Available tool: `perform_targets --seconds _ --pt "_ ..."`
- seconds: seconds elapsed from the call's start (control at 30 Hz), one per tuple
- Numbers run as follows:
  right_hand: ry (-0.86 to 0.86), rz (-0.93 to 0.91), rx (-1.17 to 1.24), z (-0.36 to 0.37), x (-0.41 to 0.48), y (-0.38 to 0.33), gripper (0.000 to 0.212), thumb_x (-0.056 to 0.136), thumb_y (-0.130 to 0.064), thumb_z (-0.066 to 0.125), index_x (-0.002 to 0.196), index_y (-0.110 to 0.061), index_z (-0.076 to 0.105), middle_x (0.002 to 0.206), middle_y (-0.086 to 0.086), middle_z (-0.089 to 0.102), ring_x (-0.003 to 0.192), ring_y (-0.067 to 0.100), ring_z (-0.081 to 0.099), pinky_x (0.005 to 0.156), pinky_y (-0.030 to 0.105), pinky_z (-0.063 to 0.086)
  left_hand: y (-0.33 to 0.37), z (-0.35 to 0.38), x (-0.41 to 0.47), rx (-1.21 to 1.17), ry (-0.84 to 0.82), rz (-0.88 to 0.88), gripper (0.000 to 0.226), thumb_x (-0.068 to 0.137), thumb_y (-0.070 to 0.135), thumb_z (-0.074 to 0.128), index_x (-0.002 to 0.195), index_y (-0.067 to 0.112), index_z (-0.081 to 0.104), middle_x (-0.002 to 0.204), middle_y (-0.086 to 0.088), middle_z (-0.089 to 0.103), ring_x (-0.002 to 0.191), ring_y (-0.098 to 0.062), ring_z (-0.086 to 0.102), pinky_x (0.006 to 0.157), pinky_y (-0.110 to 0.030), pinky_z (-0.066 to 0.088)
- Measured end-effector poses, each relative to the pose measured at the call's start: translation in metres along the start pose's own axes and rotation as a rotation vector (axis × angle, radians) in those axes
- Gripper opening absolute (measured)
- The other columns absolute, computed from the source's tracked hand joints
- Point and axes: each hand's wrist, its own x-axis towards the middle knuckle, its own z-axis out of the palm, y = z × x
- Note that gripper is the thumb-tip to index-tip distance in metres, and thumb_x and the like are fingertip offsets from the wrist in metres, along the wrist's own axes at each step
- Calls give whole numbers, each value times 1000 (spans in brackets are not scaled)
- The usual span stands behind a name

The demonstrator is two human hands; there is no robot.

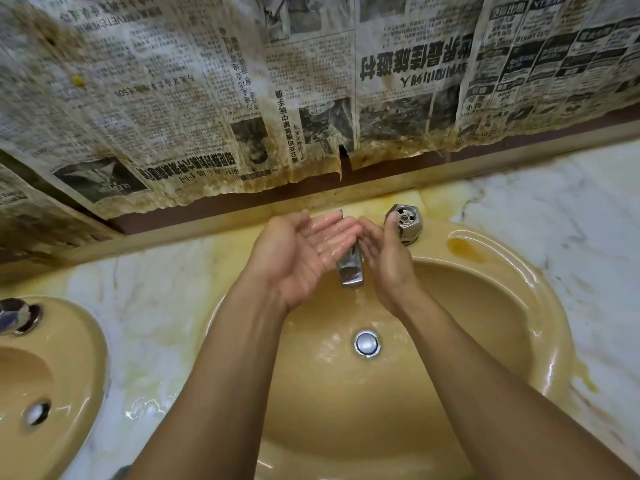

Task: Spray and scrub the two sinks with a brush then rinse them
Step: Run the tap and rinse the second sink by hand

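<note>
Both hands hold nothing, with fingers loose, above the back of the nearer sink (540, 306). The left hand (304, 251) lies palm up, cupped and wet, its fingertips over the chrome spout (351, 271). The right hand (384, 258) stands on edge just beside it at its 3 o'clock, fingers gently curved. Its thumb reaches the chrome tap handle (407, 221); I cannot tell whether it touches. A thin stream of water (360, 299) falls from the spout into the tan bowl, and the bowl is wet around the round chrome drain plug (367, 343), which sits at 6 o'clock from the spout. An orange stain (464, 249) marks the sink rim at 2 o'clock from the drain.

This sink fills the view from the centre to 5 o'clock. The second sink (69, 341), the same tan colour, is cut off at 8 o'clock, with its own drain (36, 414) and a chrome fitting (17, 317) on its rim. Between the sinks the marble table (156, 306) is yellowed and wet. Stained newspaper (207, 98) covers the wall at 12 o'clock.
</note>
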Motion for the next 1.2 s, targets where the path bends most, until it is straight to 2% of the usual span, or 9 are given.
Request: perform_targets --seconds 0.2,0.3,0.4,0.57,0.67,0.77,0.93,1.07,1.2 --pt "-25 34 -471 24 33 -28 118 60 -105 1 121 -36 73 125 -3 72 119 19 63 111 46 43 -11 -15 5 251 238 234 44 113 24 33 115 -4 66 110 -19 75 104 -27 74 96 -37 59" --pt "-107 45 -535 22 43 -37 111 59 -103 -1 101 -39 80 102 -8 77 106 17 69 107 45 46 -36 -48 7 268 309 212 42 113 23 34 116 -3 67 111 -18 75 104 -25 74 95 -37 58" --pt "-84 48 -503 21 23 -35 110 63 -103 3 120 -40 73 117 -8 74 117 15 64 113 45 40 -50 -76 11 271 376 207 39 110 21 37 114 0 69 108 -14 77 99 -21 76 92 -34 58" --pt "191 -1 -139 13 -34 -3 58 106 -61 23 119 -32 71 125 -7 71 111 2 65 108 32 46 -56 -112 16 738 491 557 30 108 26 47 104 20 76 104 9 76 101 -11 70 94 -30 54" --pt "253 251 224 7 -64 12 57 110 -46 29 123 -3 64 112 12 71 91 14 69 96 31 51 -54 -127 24 937 466 614 33 102 23 60 134 20 64 126 11 67 117 -5 60 104 -26 46" --pt "250 509 611 9 -79 15 58 110 -45 30 124 5 56 118 28 68 111 36 68 109 44 45 -54 -133 40 919 355 578 59 94 20 73 149 20 50 136 14 61 130 -2 54 116 -30 39" --pt "200 584 898 19 -68 -1 58 110 -41 33 138 7 47 130 34 61 118 43 63 109 48 44 -54 -131 66 1070 309 553 94 81 37 85 159 31 32 148 9 54 136 -7 48 115 -30 38" --pt "132 593 905 29 -59 -19 55 110 -39 36 124 11 55 122 36 65 121 43 62 114 48 42 -48 -132 89 1133 319 537 104 68 63 81 154 47 25 127 8 65 124 -20 57 107 -45 49" --pt "179 611 867 19 -60 -3 57 111 -39 31 135 8 53 124 33 65 120 42 62 113 48 42 -47 -131 97 1204 368 611 101 74 53 84 158 37 30 89 23 67 104 -20 62 102 -49 48"
